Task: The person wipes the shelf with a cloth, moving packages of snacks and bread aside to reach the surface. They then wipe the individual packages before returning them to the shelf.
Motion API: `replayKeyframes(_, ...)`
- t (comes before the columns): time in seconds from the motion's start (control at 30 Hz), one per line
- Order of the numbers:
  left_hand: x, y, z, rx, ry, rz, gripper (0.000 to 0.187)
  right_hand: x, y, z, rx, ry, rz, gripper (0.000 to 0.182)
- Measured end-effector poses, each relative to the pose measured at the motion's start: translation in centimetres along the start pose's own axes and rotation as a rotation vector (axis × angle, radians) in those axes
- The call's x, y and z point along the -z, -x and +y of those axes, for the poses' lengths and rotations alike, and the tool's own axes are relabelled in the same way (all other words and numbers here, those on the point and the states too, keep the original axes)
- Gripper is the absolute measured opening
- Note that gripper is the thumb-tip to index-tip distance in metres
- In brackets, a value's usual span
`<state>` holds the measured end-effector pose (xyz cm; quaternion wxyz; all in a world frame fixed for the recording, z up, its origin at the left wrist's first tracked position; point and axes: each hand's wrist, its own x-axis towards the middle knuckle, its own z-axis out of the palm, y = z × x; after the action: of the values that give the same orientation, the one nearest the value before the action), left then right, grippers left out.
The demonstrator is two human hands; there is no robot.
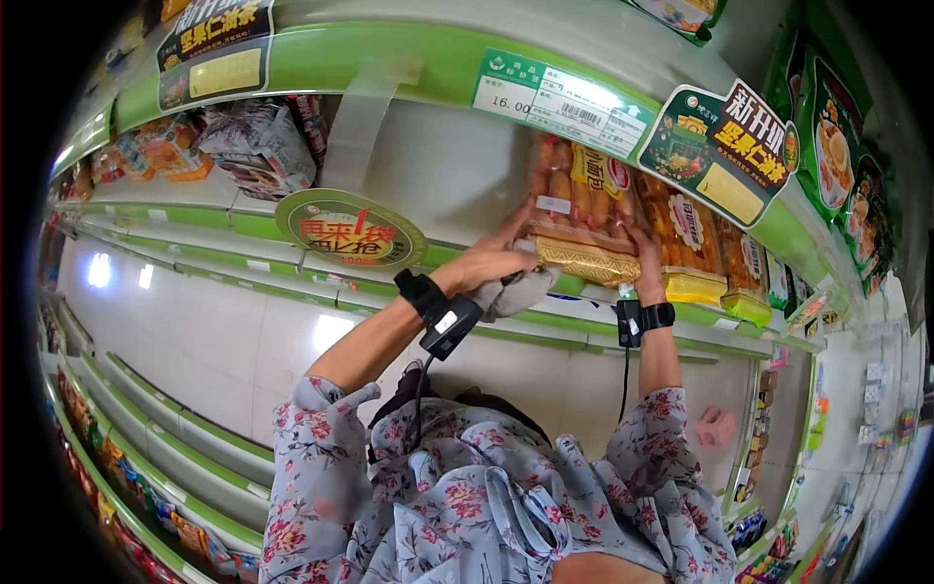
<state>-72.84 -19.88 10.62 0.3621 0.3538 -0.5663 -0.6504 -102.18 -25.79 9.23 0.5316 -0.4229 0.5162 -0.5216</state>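
Observation:
A clear bag of small bread rolls with a gold lower edge lies on the shelf, between my two hands. My left hand is closed around a crumpled grey cloth, and its outstretched fingers reach the bag's left side. On the bag's right side, my right hand grips the edge, with some fingertips hidden. More packaged bread stands right beside that hand. Each wrist wears a black strap with a small box and cable.
A green shelf edge with a price tag and a promotional card runs above my hands. A round hanging sign is left of them. Wrapped snacks sit further left. A pink stool stands on the floor.

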Motion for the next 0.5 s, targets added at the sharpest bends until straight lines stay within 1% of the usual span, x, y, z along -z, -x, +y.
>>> replayKeyframes(0.1,0.4,0.4,0.4,-0.055,-0.063,0.02,0.091,-0.6,0.5,-0.3,0.055,-0.071,-0.026,0.034)
replayKeyframes(0.13,0.7,0.7,0.8,-0.088,-0.106,0.036,0.091,-1.3,1.1,-0.8,0.071,-0.002,0.011,0.037)
replayKeyframes(0.17,0.6,0.8,0.8,-0.117,-0.15,0.05,0.091,-1.5,1.3,-1.0,0.084,0.015,-0.006,0.038)
replayKeyframes(0.2,0.9,1.4,1.7,-0.073,-0.187,0.056,0.091,-2.7,2.0,-1.8,0.098,0.029,-0.022,0.039)
replayKeyframes(0.23,1.7,2.0,1.8,-0.092,-0.26,0.087,0.091,-3.7,2.4,-2.2,0.114,0.041,-0.034,0.04)
replayKeyframes(0.27,2.5,2.7,1.8,-0.109,-0.334,0.113,0.092,-3.8,1.7,-1.0,0.148,-0.031,-0.101,0.042)
replayKeyframes(0.3,3.1,3.2,1.7,-0.125,-0.412,0.133,0.092,-5.1,2.0,-0.9,0.171,-0.079,-0.093,0.04)
replayKeyframes(0.33,2.9,4.2,3.2,-0.04,-0.281,0.148,0.09,-6.2,2.3,-1.0,0.141,-0.072,-0.095,0.039)
replayKeyframes(0.43,4.8,5.6,2.6,-0.174,-0.445,0.183,0.089,-7.9,1.4,0.6,0.099,-0.1,-0.15,0.035)
replayKeyframes(0.5,5.2,7.0,3.2,-0.143,-0.444,0.216,0.086,-9.7,2.1,0.1,0.052,-0.167,-0.162,0.033)
